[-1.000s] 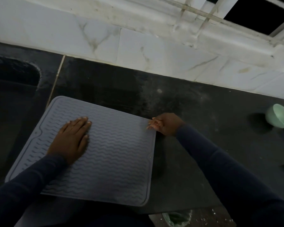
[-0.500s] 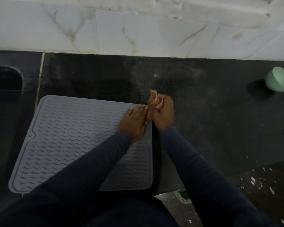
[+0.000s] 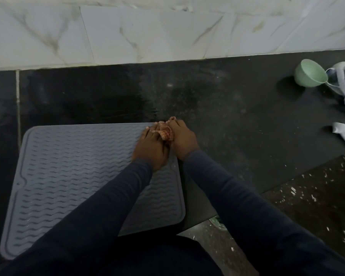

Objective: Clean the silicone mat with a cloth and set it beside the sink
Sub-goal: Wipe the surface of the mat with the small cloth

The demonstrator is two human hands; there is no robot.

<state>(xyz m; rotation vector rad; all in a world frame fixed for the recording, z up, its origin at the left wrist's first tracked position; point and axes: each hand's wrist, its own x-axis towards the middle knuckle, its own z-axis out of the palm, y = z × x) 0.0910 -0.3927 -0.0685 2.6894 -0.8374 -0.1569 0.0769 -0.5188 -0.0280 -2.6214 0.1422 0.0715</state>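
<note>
Cloth (image 3: 166, 133) bunched at far right corner of the mat (image 3: 68, 176). Right hand (image 3: 182, 139) grips it, left hand (image 3: 152, 148) lies flat beside it.

We see a grey square silicone mat with wavy ridges (image 3: 72, 176) flat on a dark speckled stone counter (image 3: 237, 116). Our left hand (image 3: 150, 146) lies on the mat's far right corner, fingers fairly straight, tips against a small orange-checked cloth (image 3: 165, 133). Our right hand (image 3: 182, 140), at the mat's edge, grips that cloth, bunched. Dark blue sleeves (image 3: 237, 196). White marbled wall tiles (image 3: 127, 32) behind. Far right: pale green tilted bowl (image 3: 310, 75), just beside an unidentifiable white object (image 3: 343, 76).
</note>
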